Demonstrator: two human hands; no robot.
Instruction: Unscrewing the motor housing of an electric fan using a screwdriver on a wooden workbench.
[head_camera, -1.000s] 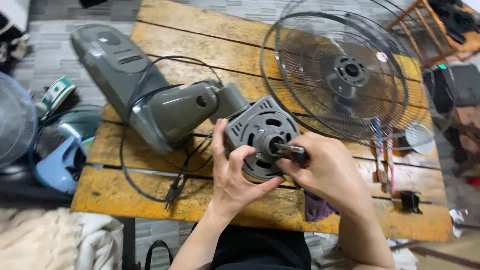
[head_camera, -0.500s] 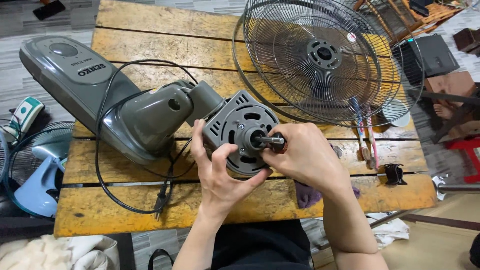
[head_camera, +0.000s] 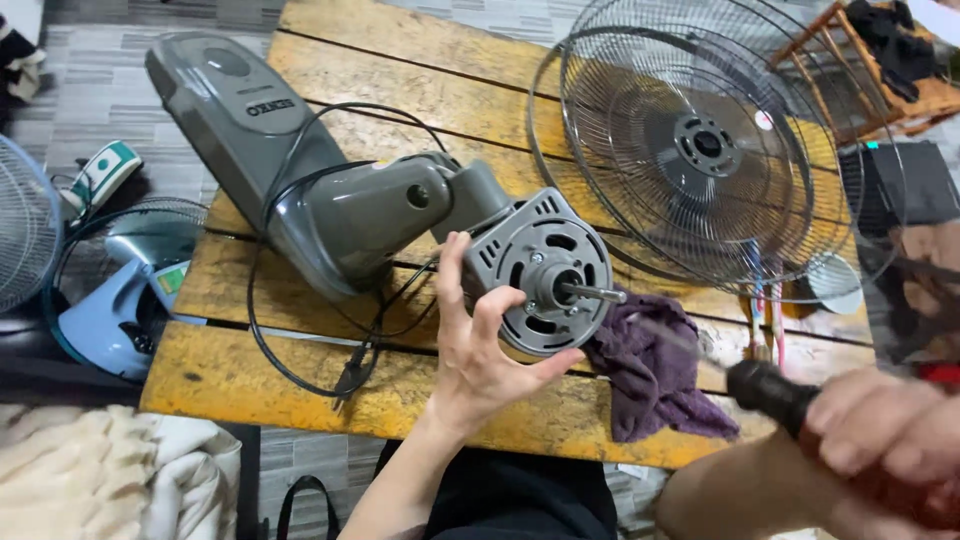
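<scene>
Left hand (head_camera: 480, 350) cupped open; right hand (head_camera: 885, 430) fisted, blurred.

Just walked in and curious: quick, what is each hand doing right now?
Left hand: open, cupping the grey fan motor.
Right hand: closed on a dark-handled tool, blurred, clear of the motor.
</scene>
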